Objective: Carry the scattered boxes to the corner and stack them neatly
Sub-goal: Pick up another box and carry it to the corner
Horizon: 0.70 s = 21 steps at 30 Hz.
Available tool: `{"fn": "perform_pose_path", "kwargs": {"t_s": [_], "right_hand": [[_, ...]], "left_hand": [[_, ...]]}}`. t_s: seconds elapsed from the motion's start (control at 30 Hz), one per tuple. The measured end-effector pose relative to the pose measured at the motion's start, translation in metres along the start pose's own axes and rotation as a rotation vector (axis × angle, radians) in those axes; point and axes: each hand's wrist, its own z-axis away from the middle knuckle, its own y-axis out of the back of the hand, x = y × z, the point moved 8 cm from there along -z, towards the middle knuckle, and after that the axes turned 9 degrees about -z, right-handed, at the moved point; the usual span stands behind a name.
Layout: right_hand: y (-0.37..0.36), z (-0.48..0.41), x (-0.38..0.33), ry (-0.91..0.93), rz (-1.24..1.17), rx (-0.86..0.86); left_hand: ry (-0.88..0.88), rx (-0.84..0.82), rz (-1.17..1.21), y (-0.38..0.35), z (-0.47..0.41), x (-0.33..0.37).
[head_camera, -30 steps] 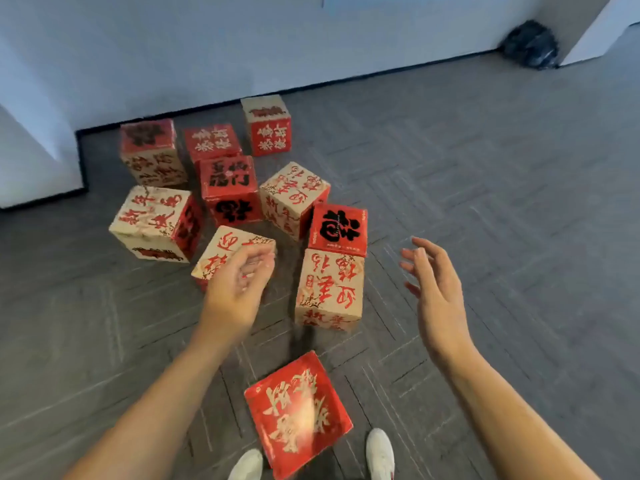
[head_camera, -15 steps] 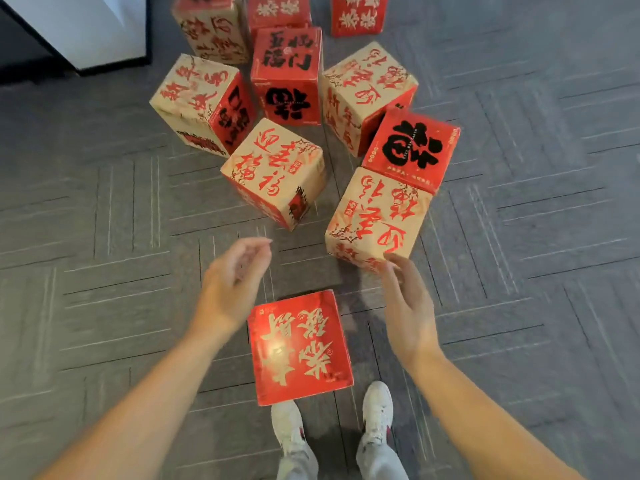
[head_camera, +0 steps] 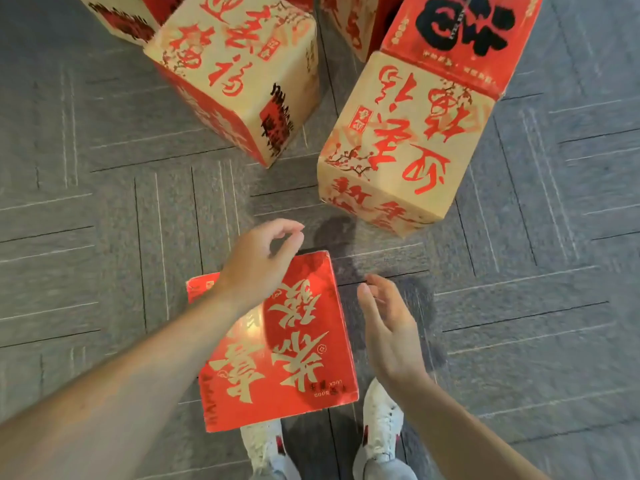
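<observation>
between left fingers (head_camera: 290,247) and right fingers (head_camera: 383,293), red box (head_camera: 304,344) lies, seemingly untouched.

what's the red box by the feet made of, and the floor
Red box: probably printed cardboard, slightly glossy; its edges show white wear and light glares off the top. Floor: seemingly grey carpet tiles, matte, with a fuzzy ribbed weave and visible seams.

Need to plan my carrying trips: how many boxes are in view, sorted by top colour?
Red-topped boxes: 2
Beige-topped boxes: 2
Boxes cut off at the upper edge, top colour unclear: at least 2
Total: at least 6
</observation>
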Motion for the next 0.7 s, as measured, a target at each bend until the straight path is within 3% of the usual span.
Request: {"fn": "perform_pose_path", "kwargs": {"t_s": [0.13, 0.27, 0.33, 0.4, 0.5, 0.6, 0.7], "right_hand": [[-0.016, -0.036, 0.022, 0.018, 0.082, -0.041], [-0.044, -0.074, 0.005, 0.097, 0.232, -0.142], [-0.065, -0.089, -0.008, 0.179, 0.384, -0.227], [-0.087, -0.097, -0.017, 0.257, 0.561, -0.328], [-0.114, -0.102, -0.016, 0.311, 0.818, -0.477], [-0.122, -0.107, 0.0, 0.274, 1.046, -0.538], [-0.108, -0.108, 0.016, 0.22, 1.244, -0.442]], "left_hand": [[0.021, 0.03, -0.052, -0.031, -0.012, -0.039], [0.156, 0.162, -0.132, -0.024, 0.001, -0.088], [0.332, 0.27, -0.189, -0.011, 0.018, -0.125], [0.615, 0.346, -0.156, -0.004, 0.045, -0.166], [0.864, 0.275, -0.062, -0.016, 0.074, -0.199], [0.844, 0.234, 0.036, -0.027, 0.069, -0.198], [0.633, 0.263, -0.011, -0.024, 0.037, -0.182]]}}
